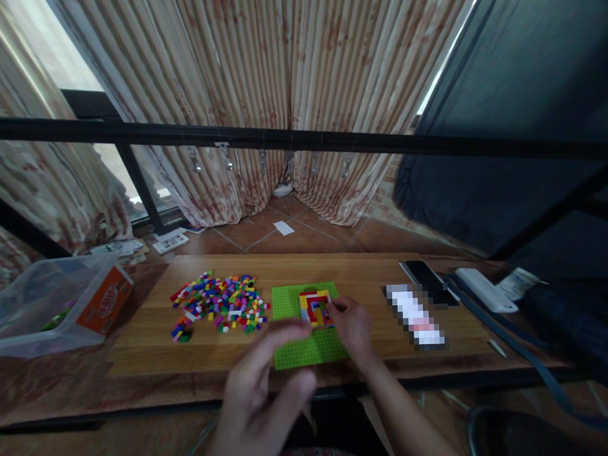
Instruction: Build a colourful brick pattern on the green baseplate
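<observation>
A green baseplate (291, 351) lies on the wooden board, with a block of red, yellow and blue toy bricks (314, 307) built on its upper right part. My right hand (354, 322) is at the right side of this build, thumb and fingers pinched together at its edge; whether a brick is between them is hidden. Closer to the camera, my left hand (267, 382) hovers in front of the baseplate, thumb and forefinger spread apart with nothing between them. It is slightly blurred. Left of the baseplate spreads a pile of loose coloured bricks (221, 301).
A clear plastic bin (47, 300) with an orange label stands at the far left. On the right lie a phone with a blurred-out screen (414, 317), a dark phone-like slab (430, 283) and a white power strip-like object (486, 290). A black rail (301, 138) crosses behind the table.
</observation>
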The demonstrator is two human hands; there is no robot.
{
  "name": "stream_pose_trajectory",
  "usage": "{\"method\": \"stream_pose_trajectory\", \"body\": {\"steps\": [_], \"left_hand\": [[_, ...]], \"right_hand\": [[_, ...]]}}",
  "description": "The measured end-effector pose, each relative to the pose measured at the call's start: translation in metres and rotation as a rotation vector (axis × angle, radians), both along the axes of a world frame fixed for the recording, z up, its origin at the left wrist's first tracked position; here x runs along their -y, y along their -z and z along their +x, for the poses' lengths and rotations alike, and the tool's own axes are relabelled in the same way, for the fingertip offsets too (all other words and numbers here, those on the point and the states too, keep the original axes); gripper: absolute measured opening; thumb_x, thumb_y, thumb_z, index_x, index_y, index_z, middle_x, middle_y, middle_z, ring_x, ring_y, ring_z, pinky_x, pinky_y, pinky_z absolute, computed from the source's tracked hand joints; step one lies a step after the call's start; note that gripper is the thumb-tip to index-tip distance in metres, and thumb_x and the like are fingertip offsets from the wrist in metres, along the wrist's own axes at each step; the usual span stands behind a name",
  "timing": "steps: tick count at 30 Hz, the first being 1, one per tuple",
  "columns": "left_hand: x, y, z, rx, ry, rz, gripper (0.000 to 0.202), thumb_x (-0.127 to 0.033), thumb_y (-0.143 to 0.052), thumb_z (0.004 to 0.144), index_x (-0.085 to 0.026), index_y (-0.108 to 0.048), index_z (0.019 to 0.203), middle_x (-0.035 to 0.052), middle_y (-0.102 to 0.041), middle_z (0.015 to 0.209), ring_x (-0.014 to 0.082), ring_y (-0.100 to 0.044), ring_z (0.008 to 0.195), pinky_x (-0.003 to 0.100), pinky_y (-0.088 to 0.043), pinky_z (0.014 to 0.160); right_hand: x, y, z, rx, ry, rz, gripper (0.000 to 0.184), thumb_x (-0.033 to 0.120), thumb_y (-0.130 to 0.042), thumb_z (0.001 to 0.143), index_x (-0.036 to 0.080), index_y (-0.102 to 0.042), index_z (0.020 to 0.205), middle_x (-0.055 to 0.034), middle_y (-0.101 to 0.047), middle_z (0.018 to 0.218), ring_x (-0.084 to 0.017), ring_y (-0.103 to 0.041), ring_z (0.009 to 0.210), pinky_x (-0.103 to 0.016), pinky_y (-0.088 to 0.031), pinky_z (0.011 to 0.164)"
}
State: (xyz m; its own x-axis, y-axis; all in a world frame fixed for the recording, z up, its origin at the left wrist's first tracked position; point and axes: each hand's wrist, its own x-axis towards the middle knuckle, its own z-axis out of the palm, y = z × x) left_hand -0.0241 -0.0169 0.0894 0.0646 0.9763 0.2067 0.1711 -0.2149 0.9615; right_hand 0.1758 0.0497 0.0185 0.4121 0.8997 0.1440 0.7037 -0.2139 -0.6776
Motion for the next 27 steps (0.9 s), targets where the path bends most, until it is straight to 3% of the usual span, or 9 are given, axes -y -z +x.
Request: {"method": "stream_pose_trajectory", "body": {"steps": [5,9,17,27], "left_hand": [[-0.051,0.044,0.034,-0.182,0.036,-0.001,0.048,-0.031,-0.057,0.082,-0.021,-0.048,0.129,0.0093,-0.056,0.129,0.0246,-0.051,0.121,0.045,-0.04,0.104],[-0.069,0.071,0.053,-0.274,0.076,-0.011,0.061,-0.026,-0.059,0.078,-0.016,-0.04,0.135,0.0133,-0.047,0.14,0.0269,-0.04,0.132,0.046,-0.03,0.112],[-0.061,0.09,0.054,-0.306,0.094,0.05,0.072,-0.008,-0.052,0.076,-0.022,-0.03,0.143,0.0076,-0.032,0.151,0.0218,-0.029,0.139,0.044,-0.023,0.117],[-0.065,0.111,0.051,-0.096,0.09,0.047,0.074,-0.011,-0.057,0.076,-0.026,-0.029,0.143,0.0079,-0.037,0.147,0.0223,-0.035,0.136,0.045,-0.032,0.112]], "right_hand": [[-0.001,0.001,0.004,-0.143,-0.053,0.028,0.027,0.035,-0.056,0.077,0.016,-0.074,0.085,-0.0067,-0.073,0.079,-0.019,-0.066,0.069,-0.027,-0.046,0.064],[-0.003,0.002,0.007,-0.208,-0.074,0.024,0.027,0.035,-0.058,0.075,0.017,-0.074,0.087,-0.0068,-0.074,0.08,-0.02,-0.067,0.071,-0.028,-0.047,0.065],[-0.007,0.012,0.007,-0.257,-0.044,0.031,0.027,0.035,-0.06,0.073,0.016,-0.075,0.083,-0.0091,-0.074,0.082,-0.022,-0.068,0.071,-0.029,-0.049,0.066],[0.0,0.015,0.007,-0.388,-0.117,0.106,0.036,0.045,-0.057,0.077,0.014,-0.071,0.09,-0.01,-0.073,0.086,-0.022,-0.067,0.076,-0.031,-0.051,0.069]]}}
